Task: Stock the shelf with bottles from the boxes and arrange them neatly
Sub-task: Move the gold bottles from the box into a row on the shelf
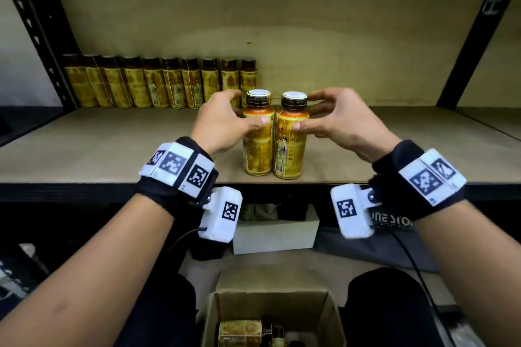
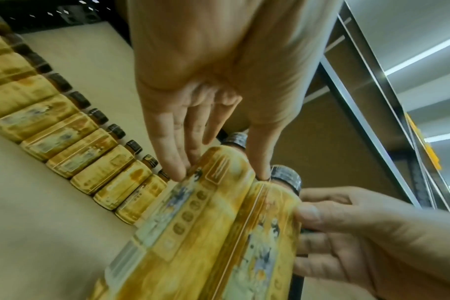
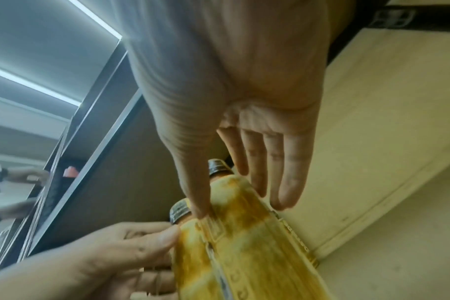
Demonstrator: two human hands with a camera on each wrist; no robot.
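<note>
Label print on the two front bottles (image 1: 275,138) too blurred to read, as on the back row of bottles (image 1: 158,84). Cardboard box (image 1: 270,315) cut off by the head view's lower edge, contents only partly seen. Lettering on the dark bag (image 1: 394,222) half hidden behind the right hand's (image 1: 342,118) wrist camera.

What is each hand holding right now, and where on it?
Left hand grips the left bottle at its upper body; right hand grips the right bottle likewise, both standing on the shelf.
</note>
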